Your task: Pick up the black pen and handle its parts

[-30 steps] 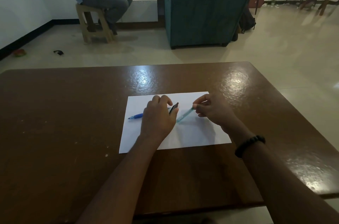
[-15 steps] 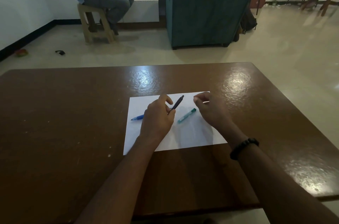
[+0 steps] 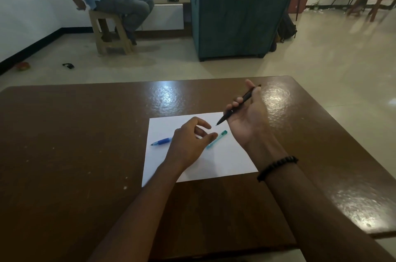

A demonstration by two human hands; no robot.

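Head view: black pen [image 3: 237, 106] passed to right hand [image 3: 248, 115] (left hand [image 3: 190, 143] now empty).

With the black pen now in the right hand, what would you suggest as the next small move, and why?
Probably lower the right hand so the black pen tip meets the white paper. The pen is held above the sheet, tip pointing down at it, while the left hand hovers open over the teal pen.

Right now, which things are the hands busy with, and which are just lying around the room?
In use:
black pen, held in the right hand
green pen, on the paper by the left hand
blue pen
paper
table

Lying about:
armchair
stool
small dark thing on the floor
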